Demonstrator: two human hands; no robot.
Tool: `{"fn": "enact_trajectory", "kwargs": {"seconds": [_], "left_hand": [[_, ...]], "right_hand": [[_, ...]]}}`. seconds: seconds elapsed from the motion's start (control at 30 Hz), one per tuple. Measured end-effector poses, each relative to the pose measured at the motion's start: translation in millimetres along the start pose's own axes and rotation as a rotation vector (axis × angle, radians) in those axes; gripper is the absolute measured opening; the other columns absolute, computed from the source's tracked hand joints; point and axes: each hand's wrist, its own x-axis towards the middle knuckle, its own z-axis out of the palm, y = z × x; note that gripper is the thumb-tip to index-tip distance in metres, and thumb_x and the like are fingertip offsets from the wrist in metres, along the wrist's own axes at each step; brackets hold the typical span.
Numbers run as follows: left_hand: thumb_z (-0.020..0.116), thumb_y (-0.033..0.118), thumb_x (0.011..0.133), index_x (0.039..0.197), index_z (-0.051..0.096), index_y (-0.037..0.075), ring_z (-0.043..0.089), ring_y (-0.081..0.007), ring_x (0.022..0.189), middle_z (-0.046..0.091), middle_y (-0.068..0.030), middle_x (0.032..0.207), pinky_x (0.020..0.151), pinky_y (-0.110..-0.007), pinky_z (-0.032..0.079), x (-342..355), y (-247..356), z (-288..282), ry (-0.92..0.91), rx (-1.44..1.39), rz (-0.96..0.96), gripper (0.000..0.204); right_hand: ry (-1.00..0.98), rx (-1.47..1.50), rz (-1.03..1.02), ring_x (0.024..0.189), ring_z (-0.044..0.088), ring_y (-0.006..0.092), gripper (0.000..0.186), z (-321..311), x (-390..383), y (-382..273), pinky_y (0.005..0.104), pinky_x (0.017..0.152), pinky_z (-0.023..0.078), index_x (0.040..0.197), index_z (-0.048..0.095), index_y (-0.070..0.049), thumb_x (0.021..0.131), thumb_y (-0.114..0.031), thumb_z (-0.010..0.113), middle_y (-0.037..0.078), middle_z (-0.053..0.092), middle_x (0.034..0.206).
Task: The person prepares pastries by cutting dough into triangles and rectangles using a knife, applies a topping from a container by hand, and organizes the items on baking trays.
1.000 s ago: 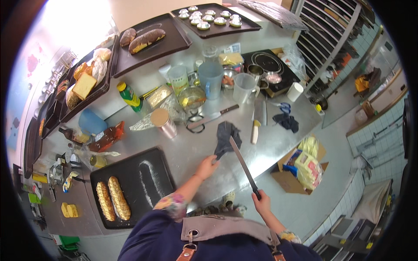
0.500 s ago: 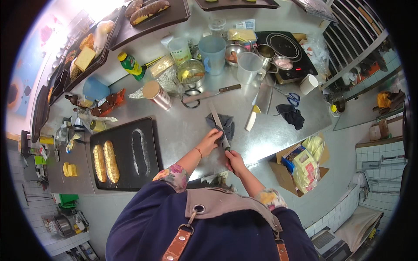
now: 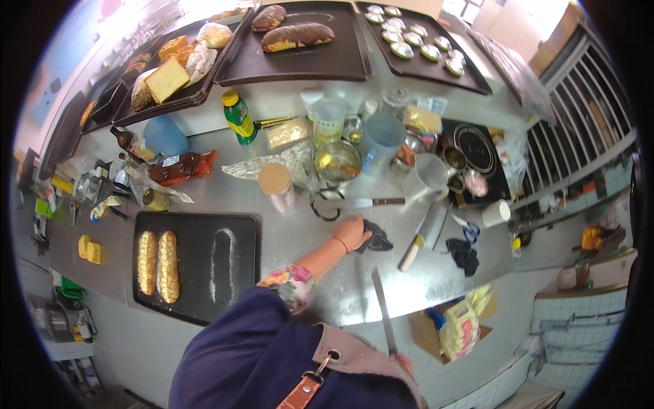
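Over the steel worktop my left hand (image 3: 351, 232) reaches forward, its fingers closed at the left edge of a crumpled dark grey cloth (image 3: 377, 238). Close to my body, at the worktop's front edge, my right hand (image 3: 404, 362) is mostly hidden by my apron; it grips a long narrow knife (image 3: 383, 303) with the blade pointing away from me. Another long knife (image 3: 364, 202) with a brown handle lies just beyond the cloth, beside black-handled scissors (image 3: 327, 205). Right of the cloth lie a wide-bladed knife (image 3: 422, 238) with a pale handle and a second dark cloth (image 3: 463, 256).
A black baking tray (image 3: 194, 262) at left carries two long golden loaves (image 3: 157, 267). Jugs, bowls and a round-lidded canister (image 3: 276, 186) crowd the back, near an induction hob (image 3: 475, 151). Raised trays (image 3: 293, 65) of bread stand behind. An open carton (image 3: 426, 334) sits below the front edge.
My hands have parted. The left has gone forward with the grey cloth, off the blade; the right has drawn the knife back toward my body. The view has shifted, showing more of the back trays.
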Motion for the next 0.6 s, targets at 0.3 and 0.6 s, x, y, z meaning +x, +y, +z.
{"fn": "enact_trajectory", "kwargs": {"seconds": [0.3, 0.6], "left_hand": [[0.085, 0.044, 0.068, 0.125, 0.047, 0.013, 0.045, -0.0375, 0.126, 0.049, -0.0168, 0.128, 0.104, -0.048, 0.039, 223.2, -22.5, -187.4, 0.837, 0.236, -0.257, 0.075], [0.090, 0.038, 0.056, 0.121, 0.041, 0.011, 0.053, -0.0377, 0.118, 0.047, -0.0157, 0.125, 0.098, -0.050, 0.045, 223.0, -30.2, -185.8, 0.636, 0.007, -0.338, 0.085]], "right_hand": [[0.182, -0.298, -0.015, 0.061, 0.052, 0.0146, 0.034, 142.9, 92.1, -91.9, 0.0294, 0.054, 0.041, 0.081, 0.057, -0.007, 0.095, -0.037, 0.062, 0.004, 0.056, 0.069], [0.177, -0.370, -0.089, 0.069, 0.053, 0.0219, 0.028, 166.1, 125.2, -105.6, 0.0349, 0.059, 0.043, 0.087, 0.057, -0.006, 0.092, -0.033, 0.064, 0.008, 0.056, 0.077]]}}
